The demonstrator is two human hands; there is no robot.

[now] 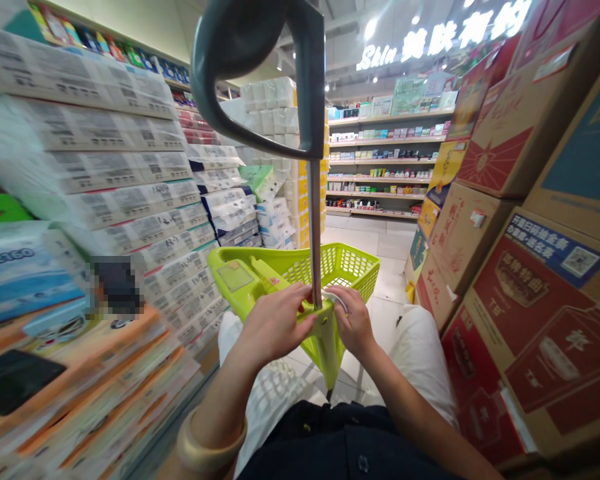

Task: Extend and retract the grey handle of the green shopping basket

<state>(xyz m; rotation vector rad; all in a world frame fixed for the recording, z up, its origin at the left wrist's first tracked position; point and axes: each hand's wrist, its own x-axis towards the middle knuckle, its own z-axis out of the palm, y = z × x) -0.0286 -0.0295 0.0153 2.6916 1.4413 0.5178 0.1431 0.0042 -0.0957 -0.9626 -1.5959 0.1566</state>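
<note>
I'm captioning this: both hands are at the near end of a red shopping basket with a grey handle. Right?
Wrong colour: the head view shows a green shopping basket, not red. The left hand and right hand are at its near end; the handle is grey.

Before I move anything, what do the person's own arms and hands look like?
The left hand and right hand are ungloved, and no sleeves cover the visible forearms. A broad, smooth, rounded gold-toned bangle circles the left forearm; no jewellery shows on the right forearm.
</note>
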